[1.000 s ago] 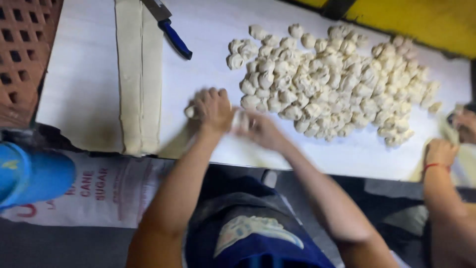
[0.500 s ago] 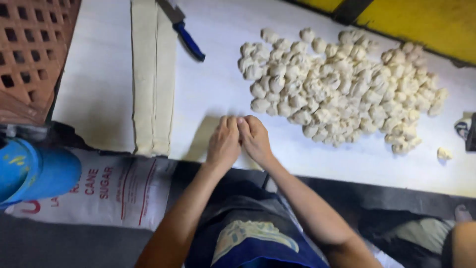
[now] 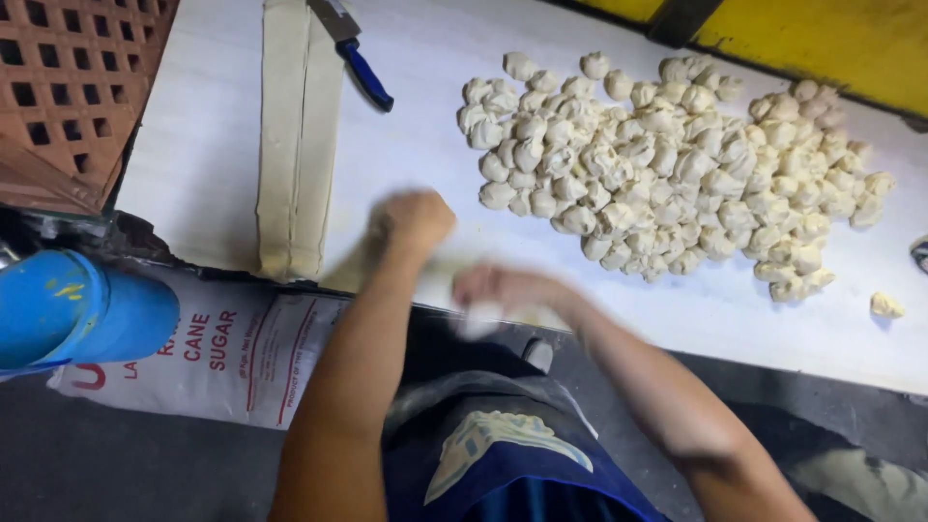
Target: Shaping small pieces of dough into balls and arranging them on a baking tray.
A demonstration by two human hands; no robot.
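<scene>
Pinching a dough piece (image 3: 480,314), the right hand (image 3: 503,287) blurs; left hand (image 3: 416,217) fisted, grip contents unclear

bare forearms; dark blue shorts, pale printed patch.

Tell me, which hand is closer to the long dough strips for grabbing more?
Probably the left hand. It sits on the white table right beside the long dough strips. The right hand is farther away, nearer the pile of dough pieces.
</scene>
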